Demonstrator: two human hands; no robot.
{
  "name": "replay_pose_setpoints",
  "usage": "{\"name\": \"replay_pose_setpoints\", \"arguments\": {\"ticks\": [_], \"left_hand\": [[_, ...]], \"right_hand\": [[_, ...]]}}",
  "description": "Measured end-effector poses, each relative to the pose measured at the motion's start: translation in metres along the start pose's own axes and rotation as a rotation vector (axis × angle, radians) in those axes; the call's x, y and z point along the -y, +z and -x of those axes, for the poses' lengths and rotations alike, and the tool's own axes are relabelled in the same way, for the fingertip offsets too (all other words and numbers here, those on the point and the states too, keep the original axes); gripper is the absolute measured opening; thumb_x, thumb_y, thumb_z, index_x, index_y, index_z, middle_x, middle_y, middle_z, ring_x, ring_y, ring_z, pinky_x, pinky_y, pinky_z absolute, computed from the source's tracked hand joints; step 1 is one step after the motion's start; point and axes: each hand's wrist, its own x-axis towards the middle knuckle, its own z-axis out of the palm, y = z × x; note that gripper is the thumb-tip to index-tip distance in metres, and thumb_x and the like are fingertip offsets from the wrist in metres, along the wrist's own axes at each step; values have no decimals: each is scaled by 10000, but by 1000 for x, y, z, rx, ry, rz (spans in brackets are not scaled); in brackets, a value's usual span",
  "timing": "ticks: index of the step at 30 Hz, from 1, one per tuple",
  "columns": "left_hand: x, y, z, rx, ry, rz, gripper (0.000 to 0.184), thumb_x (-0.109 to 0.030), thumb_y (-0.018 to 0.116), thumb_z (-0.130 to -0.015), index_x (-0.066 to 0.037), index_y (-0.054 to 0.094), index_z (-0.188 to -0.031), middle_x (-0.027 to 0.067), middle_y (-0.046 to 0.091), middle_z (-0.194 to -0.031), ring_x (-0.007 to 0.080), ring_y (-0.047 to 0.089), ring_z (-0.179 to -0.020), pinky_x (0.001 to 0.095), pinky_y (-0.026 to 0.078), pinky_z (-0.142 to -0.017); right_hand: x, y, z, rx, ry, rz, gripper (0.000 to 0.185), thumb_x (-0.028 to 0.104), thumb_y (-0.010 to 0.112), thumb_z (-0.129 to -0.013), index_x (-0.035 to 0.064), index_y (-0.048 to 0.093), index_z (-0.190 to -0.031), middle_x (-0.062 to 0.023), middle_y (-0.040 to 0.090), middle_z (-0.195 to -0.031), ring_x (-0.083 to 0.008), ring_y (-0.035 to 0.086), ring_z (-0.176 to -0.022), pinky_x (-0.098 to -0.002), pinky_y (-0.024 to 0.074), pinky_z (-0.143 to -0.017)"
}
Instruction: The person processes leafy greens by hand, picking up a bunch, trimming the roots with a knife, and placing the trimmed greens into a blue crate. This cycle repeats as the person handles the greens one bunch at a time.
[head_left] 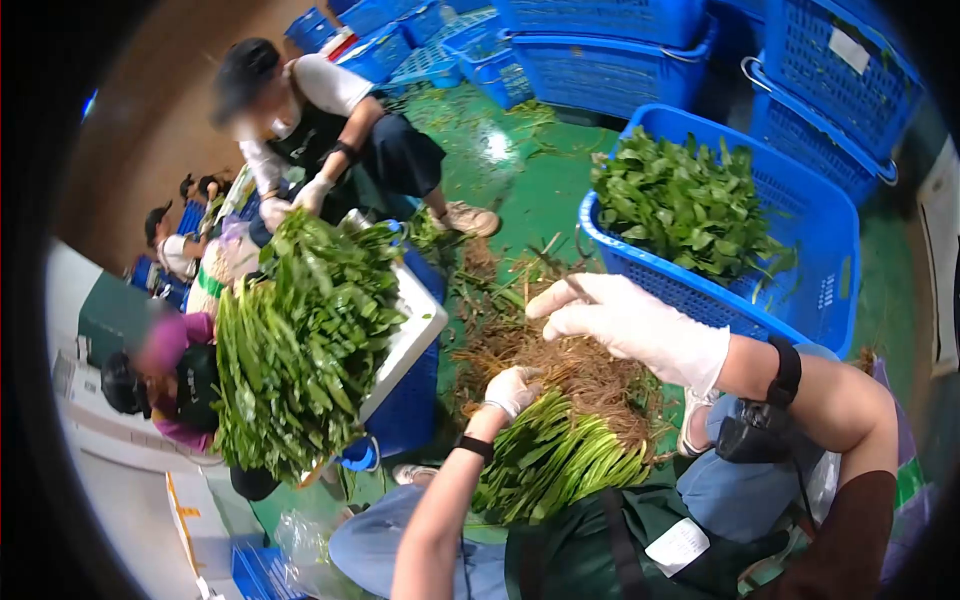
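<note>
My left hand (pixel 514 391), in a white glove, has its fingers curled at the root end of a green leafy bundle (pixel 560 455) by my lap. Exactly what those fingers grip is too small to make out. Above the brown roots (pixel 590 375), my gloved right hand (pixel 625 325) is raised, its fingers partly bent and apart with nothing visible between them. To the left, a large heap of leafy greens (pixel 305 350) lies on a white foam box (pixel 415 325). Leafy greens (pixel 685 205) also fill part of a blue basket (pixel 840 250) at the right.
A co-worker (pixel 320 130) in white gloves crouches behind the heap, and another person (pixel 180 380) is at its left. Stacked blue crates (pixel 610 75) stand at the back. Root scraps and leaves litter the green floor (pixel 480 150).
</note>
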Motion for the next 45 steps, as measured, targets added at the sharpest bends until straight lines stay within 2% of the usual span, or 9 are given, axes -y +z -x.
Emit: {"name": "replay_pose_setpoints", "arguments": {"ticks": [4,8,13,19,26,30,33,38,45], "left_hand": [[18,63,-22,185,-90,-26,688,-354,720,-747,-89,515,-1348,204,635,-1183,299,627,-1083,344,473,-953],[26,90,-12,231,-181,-88,1020,-534,820,-610,-107,398,-1435,267,490,-1322,366,524,-1201,380,451,-992],[50,101,-20,156,-142,40,860,-703,650,-698,-49,603,-1255,255,548,-1255,355,545,-1158,400,434,-969],[42,96,-4,97,-226,238,654,-304,762,-717,-36,567,-1281,223,644,-1119,301,617,-1061,356,457,-934],[27,98,11,51,45,-218,706,-348,785,-618,-3,606,-1207,200,652,-1070,328,615,-1018,344,453,-958],[22,98,33,94,-177,424,392,-161,757,-666,-26,596,-997,120,635,-913,207,606,-881,273,485,-821],[53,103,36,-343,71,810,368,10,692,-735,-103,541,-1052,-15,579,-843,106,543,-778,250,474,-721],[21,-24,76,-204,-280,901,332,11,701,-767,-67,602,-1074,-19,609,-814,88,552,-681,245,477,-621],[-41,-134,146,-59,120,1237,553,-197,707,-838,41,483,-1285,158,686,-1000,227,676,-862,326,542,-821]], "right_hand": [[-20,-22,11,68,83,-46,362,239,599,-843,59,622,-1157,-68,631,-1103,-167,557,-1070,-323,403,-964],[-14,-42,23,64,179,-51,333,228,598,-852,67,625,-1143,-57,630,-1027,-134,560,-971,-293,436,-875],[-18,-45,19,108,249,-13,375,262,554,-871,98,598,-1205,-63,613,-1075,-136,549,-997,-302,448,-880],[-38,-33,13,136,206,-1,352,233,582,-851,75,614,-1164,-82,638,-1043,-157,564,-1027,-320,421,-935],[-64,-30,-5,68,156,57,324,227,599,-828,93,647,-1119,-34,676,-965,-126,567,-985,-308,423,-904],[-71,-31,-17,14,111,105,306,221,587,-820,101,659,-1092,-17,666,-905,-103,548,-882,-268,418,-750],[-77,-26,-27,-13,114,77,285,207,570,-822,91,660,-1067,-9,654,-882,-86,531,-821,-244,398,-693],[-90,-4,-38,-91,117,202,314,346,610,-840,73,642,-990,-51,668,-921,-165,598,-899,-312,447,-837],[-58,48,5,-139,-167,380,503,500,564,-904,60,601,-1145,-134,661,-995,-281,624,-922,-368,471,-844]]}}
